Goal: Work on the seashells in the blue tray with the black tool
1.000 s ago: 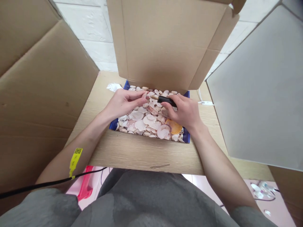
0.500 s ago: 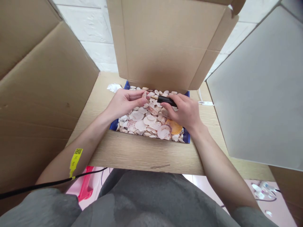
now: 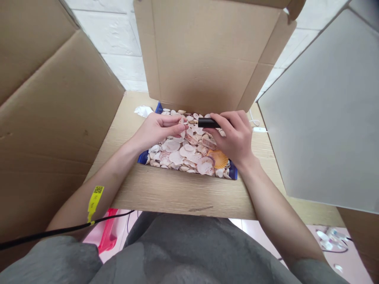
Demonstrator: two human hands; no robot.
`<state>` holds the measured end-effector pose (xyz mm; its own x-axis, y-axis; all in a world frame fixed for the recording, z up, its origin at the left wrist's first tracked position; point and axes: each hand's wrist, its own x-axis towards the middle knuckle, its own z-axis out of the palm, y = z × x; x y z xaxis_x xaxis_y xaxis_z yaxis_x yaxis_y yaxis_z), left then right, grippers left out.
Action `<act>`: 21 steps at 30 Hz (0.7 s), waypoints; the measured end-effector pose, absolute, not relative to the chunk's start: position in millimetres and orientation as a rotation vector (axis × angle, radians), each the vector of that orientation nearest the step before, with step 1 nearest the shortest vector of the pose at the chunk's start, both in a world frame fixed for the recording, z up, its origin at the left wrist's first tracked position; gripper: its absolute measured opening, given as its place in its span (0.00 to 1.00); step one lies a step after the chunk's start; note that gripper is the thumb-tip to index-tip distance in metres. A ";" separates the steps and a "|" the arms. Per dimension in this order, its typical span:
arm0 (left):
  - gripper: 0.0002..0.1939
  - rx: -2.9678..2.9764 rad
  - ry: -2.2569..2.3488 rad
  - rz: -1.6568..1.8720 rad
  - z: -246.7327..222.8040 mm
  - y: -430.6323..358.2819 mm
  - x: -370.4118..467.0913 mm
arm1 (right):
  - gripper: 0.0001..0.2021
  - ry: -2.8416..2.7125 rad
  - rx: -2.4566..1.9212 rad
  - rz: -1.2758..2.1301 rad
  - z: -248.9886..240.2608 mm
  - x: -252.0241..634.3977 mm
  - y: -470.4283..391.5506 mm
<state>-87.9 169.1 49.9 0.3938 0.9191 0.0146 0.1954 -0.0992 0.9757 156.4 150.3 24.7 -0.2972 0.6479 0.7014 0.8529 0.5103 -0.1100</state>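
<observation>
Between the thumb and fingers of my left hand [image 3: 161, 128] is a small pale shell [image 3: 182, 122]. My right hand [image 3: 235, 136] grips a black pen-like tool [image 3: 207, 122] with a gold-coloured tip, which points left at the shell. Whether the tip touches the shell is too small to tell. Both hands are above a shallow blue-sided box [image 3: 233, 172] filled with several pale shells [image 3: 176, 157]. An orange fan-shaped shell [image 3: 218, 158] lies at the box's right side, under my right wrist.
An upright cardboard flap [image 3: 207, 55] stands behind the box. Cardboard [image 3: 50, 118] rises at the left, a grey panel [image 3: 322, 114] at the right. Crumpled white material [image 3: 143, 111] lies on the wooden table [image 3: 183, 193]. A black cable [image 3: 53, 233] crosses the lower left.
My right hand has shifted slightly up and right, and the black tool has turned from a downward slant to nearly level. My left hand has barely moved.
</observation>
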 end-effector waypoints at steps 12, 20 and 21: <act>0.16 1.497 0.991 0.787 48.0 168.5 -86.9 | 0.16 -1.995 -1.187 -0.477 27.5 155.8 146.2; 0.17 1.614 1.057 0.865 52.6 163.0 -84.9 | 0.19 -2.108 -1.222 -0.300 24.0 154.6 150.3; 0.18 1.626 1.069 0.864 52.5 162.9 -85.1 | 0.19 -2.108 -1.218 -0.286 23.6 154.4 150.0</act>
<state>-85.1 162.9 52.5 0.3623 0.9308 0.0482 0.2423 -0.1439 0.9595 154.4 150.0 23.6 -0.3337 0.6826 0.6502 0.8310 0.5386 -0.1389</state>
